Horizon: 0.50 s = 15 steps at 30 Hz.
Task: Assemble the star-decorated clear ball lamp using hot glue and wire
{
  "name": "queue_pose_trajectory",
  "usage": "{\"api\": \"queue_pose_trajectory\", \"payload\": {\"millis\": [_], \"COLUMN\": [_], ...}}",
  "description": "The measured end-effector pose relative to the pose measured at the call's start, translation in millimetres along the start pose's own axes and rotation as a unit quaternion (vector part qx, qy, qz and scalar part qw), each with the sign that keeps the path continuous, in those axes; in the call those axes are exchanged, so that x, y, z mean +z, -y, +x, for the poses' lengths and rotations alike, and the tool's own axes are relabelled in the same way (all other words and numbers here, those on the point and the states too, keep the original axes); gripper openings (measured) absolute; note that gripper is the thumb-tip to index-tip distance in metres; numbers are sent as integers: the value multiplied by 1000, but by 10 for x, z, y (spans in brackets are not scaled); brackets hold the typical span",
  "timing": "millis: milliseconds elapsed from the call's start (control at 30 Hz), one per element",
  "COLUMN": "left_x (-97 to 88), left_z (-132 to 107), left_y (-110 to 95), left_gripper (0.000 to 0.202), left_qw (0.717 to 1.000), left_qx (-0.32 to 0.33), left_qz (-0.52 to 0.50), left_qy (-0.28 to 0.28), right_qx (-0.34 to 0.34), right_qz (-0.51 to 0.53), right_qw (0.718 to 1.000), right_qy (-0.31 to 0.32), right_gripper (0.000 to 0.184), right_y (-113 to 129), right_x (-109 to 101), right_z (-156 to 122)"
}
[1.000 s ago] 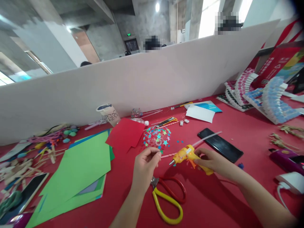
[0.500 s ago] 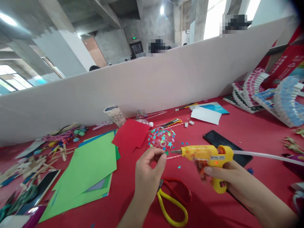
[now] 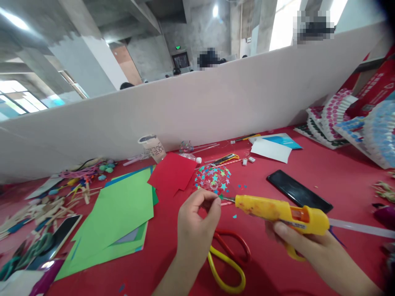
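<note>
Left grip (image 3: pixel 197 224): pinching 1 apparent green star (image 3: pixel 221 197). Right grip (image 3: pixel 304 245): grasping 1 yellow glue gun (image 3: pixel 262 207), nozzle (image 3: pixel 229 199) at star. We judge: gluing step; calls for steady dabbing.

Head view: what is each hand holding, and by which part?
Right hand: yellow glue gun, by its handle. Left hand: apparently a green piece, pinched at its edge.

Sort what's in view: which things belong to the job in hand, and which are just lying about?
In use:
- yellow glue gun, in the right hand
- small green piece, seemingly pinched in the left hand
- star-covered clear piece, probably, lying just beyond

Lying about, apparently:
- black phone
- scissors
- red paper
- green paper
- craft knife
</note>
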<state>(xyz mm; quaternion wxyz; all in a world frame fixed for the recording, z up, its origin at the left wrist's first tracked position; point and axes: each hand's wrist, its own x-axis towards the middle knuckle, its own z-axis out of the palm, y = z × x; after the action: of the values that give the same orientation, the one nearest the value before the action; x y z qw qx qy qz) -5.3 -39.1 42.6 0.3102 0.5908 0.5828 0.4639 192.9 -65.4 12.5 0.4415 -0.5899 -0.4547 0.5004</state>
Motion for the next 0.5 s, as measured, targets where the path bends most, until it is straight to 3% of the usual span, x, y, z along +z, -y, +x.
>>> {"api": "queue_pose_trajectory", "payload": {"millis": [133,267,500], "left_x": [-8,0,16], "left_z": [-14,-8,-17], "left_y": [-22,-30,-36], "left_gripper": [10,10,11], "left_qw": [1000,1000,1000], "left_qx": [0,1,10], "left_qz": [2,-4,-12], "left_qy": [-8,-6,-8], "right_qx": [-34,-44,8], "right_qz": [-21,-38,-41], "right_qw": [998,997,998], "right_qy": [47,48,55], "right_gripper": [34,33,39], "right_y": [-31,-108,-220], "right_x": [-18,-48,-73], "right_z": [35,69,72]}}
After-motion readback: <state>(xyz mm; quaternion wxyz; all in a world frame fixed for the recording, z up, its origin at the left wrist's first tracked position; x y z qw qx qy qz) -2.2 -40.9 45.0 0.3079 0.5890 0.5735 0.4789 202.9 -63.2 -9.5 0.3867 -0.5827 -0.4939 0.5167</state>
